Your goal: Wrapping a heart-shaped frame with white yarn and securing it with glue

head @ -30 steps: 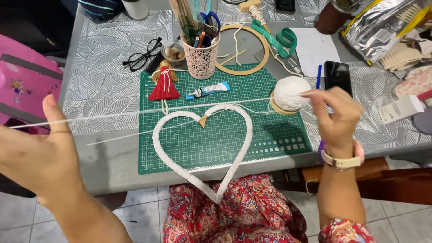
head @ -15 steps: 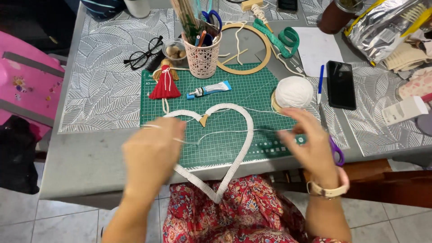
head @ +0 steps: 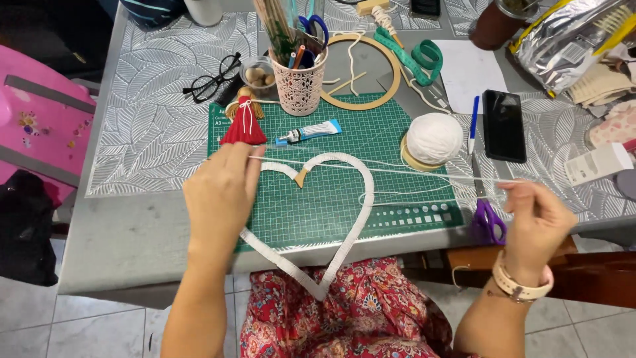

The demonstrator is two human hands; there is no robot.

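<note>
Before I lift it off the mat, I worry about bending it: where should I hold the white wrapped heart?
Probably best to take the heart frame by its right side, coming from the right. That arm lies flat and uncovered on the green cutting mat. The left hand covers the left lobe, and the pointed tip hangs past the table edge over the lap.

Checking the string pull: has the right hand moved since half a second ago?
Yes. The right hand has swung outward to the right, from over the green cutting mat to beyond its right edge, past the purple scissors.
</note>
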